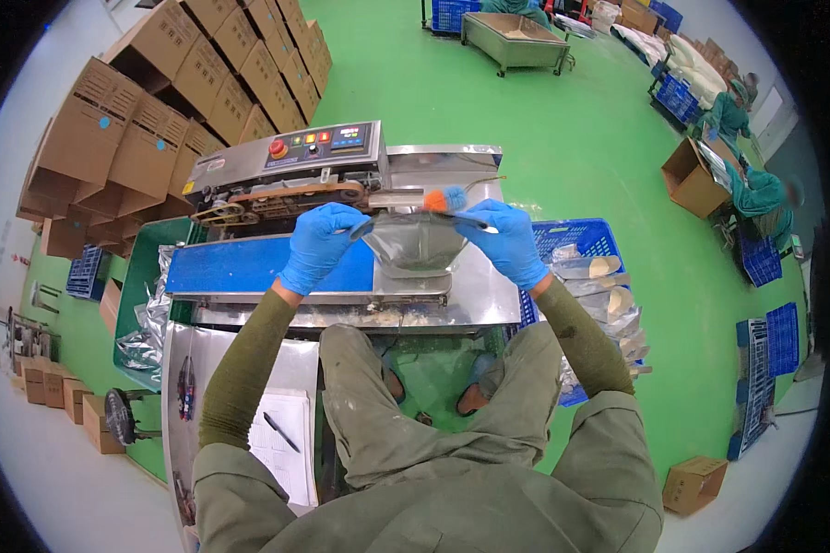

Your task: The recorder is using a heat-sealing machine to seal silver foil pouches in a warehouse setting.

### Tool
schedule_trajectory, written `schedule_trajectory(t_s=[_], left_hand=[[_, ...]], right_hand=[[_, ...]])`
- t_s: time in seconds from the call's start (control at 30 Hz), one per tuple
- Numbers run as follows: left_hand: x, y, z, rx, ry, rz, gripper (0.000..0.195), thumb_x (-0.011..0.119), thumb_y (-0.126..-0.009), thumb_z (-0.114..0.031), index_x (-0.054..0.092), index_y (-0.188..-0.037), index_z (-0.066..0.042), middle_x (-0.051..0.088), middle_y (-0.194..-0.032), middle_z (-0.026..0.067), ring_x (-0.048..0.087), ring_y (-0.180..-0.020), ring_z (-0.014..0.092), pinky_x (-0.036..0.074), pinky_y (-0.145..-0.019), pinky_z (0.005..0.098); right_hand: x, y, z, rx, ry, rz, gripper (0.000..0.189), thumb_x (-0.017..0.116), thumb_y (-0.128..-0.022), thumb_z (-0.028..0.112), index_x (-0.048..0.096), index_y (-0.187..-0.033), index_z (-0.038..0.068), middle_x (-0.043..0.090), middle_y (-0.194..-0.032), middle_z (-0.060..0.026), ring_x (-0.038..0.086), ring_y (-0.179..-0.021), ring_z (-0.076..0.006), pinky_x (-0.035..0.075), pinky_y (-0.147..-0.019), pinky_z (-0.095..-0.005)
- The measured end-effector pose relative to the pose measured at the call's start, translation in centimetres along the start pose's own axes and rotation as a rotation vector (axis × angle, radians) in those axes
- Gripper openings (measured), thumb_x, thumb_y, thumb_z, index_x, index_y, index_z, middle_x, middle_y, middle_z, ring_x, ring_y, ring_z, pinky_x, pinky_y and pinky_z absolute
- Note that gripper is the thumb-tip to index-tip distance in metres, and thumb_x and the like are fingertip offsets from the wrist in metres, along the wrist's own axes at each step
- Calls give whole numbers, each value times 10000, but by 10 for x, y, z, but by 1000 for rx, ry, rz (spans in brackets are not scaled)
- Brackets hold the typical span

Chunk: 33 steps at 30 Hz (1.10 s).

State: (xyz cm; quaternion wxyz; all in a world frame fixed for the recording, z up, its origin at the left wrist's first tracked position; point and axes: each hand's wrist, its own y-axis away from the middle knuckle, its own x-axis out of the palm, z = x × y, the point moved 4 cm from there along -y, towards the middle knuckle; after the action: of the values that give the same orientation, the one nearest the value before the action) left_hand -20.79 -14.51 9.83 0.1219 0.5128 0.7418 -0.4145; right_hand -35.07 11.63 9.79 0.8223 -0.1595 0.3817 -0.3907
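Both hands wear blue gloves and pinch the top edge of a silvery foil bag [415, 242], one at each end. My left hand [325, 242] grips its left corner, my right hand [499, 238] its right corner. The bag hangs between them over the steel plate of a continuous band sealer [287, 162]. Just behind the bag's edge are an orange and blue fluffy ball [445, 199] and the sealer's inlet guide. The blue conveyor belt [235, 266] runs left of the bag, partly behind my left hand.
A blue crate [577, 231] with filled, open-topped bags stands at the right. At the left is a green bin [135, 290] of foil bags, with stacked cartons [90, 138] beyond it. Papers [283, 435] and a pen lie near my left arm. People in green work at the far right.
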Motion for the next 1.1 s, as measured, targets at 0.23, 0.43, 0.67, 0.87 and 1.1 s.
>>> schedule_trajectory(t_s=[0.23, 0.43, 0.67, 0.87, 1.1], left_hand=[[1, 9, -11, 266, -329, -123, 267, 701, -763, -42, 740, -1001, -156, 714, -1014, 58, 676, -887, 254, 552, -778, 323], [4, 16, -9, 159, -140, -159, 272, 721, -769, -38, 746, -1019, -141, 718, -1029, 69, 686, -883, 210, 548, -779, 305], [-2, 18, -10, -176, 345, -239, 179, 752, -816, -64, 751, -994, -72, 716, -1016, 69, 672, -849, 119, 547, -762, 262], [15, 26, 19, -261, 376, -218, 217, 728, -849, -59, 724, -1065, -58, 719, -976, 36, 643, -844, 87, 527, -769, 239], [32, 22, 2, -420, 581, -394, 137, 715, -861, -59, 712, -977, 15, 699, -848, 36, 615, -767, 74, 498, -701, 222]], right_hand=[[-3, 10, 5, -227, 173, -67, 303, 735, -775, 55, 726, -1065, 142, 697, -936, -72, 663, -785, -229, 539, -696, -320], [-6, 19, 5, -166, 73, -84, 318, 704, -817, 15, 729, -1107, 143, 699, -942, -57, 653, -779, -166, 516, -689, -276], [-9, 17, 20, -19, -17, -162, 293, 700, -835, 19, 731, -1103, 132, 713, -954, -64, 665, -789, -149, 526, -688, -260], [-3, 10, 20, 14, -110, -179, 255, 695, -854, 26, 728, -1095, 99, 723, -936, -70, 666, -815, -149, 526, -749, -273], [4, 27, 4, 235, -223, -385, 101, 701, -867, 79, 719, -948, 20, 641, -778, 0, 532, -704, -59, 420, -616, -239]])
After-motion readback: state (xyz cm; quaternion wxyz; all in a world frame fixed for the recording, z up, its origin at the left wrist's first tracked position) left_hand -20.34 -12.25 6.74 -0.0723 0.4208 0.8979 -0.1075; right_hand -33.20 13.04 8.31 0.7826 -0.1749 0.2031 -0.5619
